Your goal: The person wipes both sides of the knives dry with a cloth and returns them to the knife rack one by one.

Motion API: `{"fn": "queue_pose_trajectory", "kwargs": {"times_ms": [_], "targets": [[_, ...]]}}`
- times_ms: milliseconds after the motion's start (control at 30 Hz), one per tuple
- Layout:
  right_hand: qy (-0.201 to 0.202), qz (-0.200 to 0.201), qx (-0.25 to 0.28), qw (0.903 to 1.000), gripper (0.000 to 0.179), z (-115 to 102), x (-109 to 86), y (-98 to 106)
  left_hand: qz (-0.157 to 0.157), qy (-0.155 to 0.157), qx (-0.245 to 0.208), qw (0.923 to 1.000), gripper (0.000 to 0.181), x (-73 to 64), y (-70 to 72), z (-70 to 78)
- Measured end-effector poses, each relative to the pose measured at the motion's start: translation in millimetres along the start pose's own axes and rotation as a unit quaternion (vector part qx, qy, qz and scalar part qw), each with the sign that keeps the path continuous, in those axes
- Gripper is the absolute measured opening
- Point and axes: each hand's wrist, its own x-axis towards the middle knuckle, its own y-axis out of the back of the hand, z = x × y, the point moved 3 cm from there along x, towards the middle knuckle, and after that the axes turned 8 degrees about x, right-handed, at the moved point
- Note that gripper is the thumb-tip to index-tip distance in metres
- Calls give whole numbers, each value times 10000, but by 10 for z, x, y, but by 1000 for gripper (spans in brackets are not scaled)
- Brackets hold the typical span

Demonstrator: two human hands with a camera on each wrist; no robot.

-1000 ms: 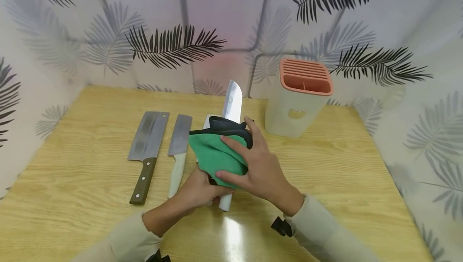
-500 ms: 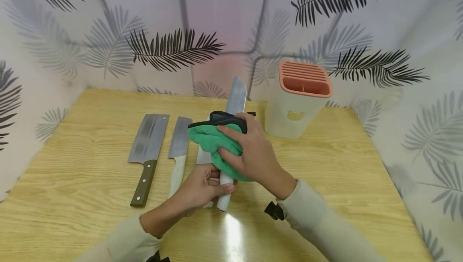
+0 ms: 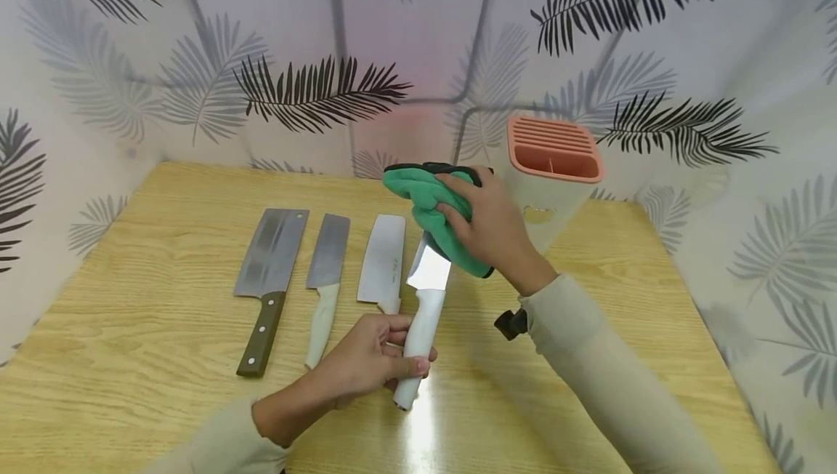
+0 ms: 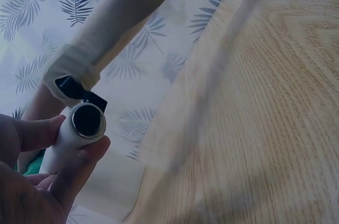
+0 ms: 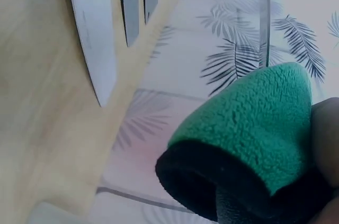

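Note:
My left hand (image 3: 373,358) grips the white handle of a kitchen knife (image 3: 423,321), thumb on top, blade pointing away and tilted up. In the left wrist view the dark end of the knife handle (image 4: 87,120) faces the camera. A green cloth (image 3: 428,190) with black edging is held in my right hand (image 3: 495,225), up at the front part of the blade. The cloth hides the blade's tip; only the part near the handle shows. In the right wrist view the folded cloth (image 5: 249,123) bulges from the fingers, its dark lining visible.
On the wooden table (image 3: 163,328) lie a cleaver (image 3: 271,256) with a brown riveted handle, a pale-handled knife (image 3: 328,252) and a broad-bladed knife (image 3: 382,259). A white knife holder (image 3: 556,154) with an orange slotted top stands behind the right hand. Leaf-patterned fabric surrounds the table.
My right hand has slid the cloth up the blade, away from the handle, baring the lower blade. The knife has come slightly nearer and right, uncovering the broad-bladed knife on the table.

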Motion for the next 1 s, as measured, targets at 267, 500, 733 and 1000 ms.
{"fn": "queue_pose_trajectory", "kwargs": {"times_ms": [267,500,733,1000], "targets": [[-77,269,-39,9996,43,58,201,242,-97,-166,139,9997,46,-32,-1,41],[199,-338,-458,9982,48,10,135,98,-79,-125,112,9998,44,4,42,75],[33,-1205,542,9912,63,-118,-98,-31,-21,90,25,10000,40,61,87,36],[467,-1103,1214,9854,56,-359,-360,-85,161,3,372,9992,39,147,161,49]]}}
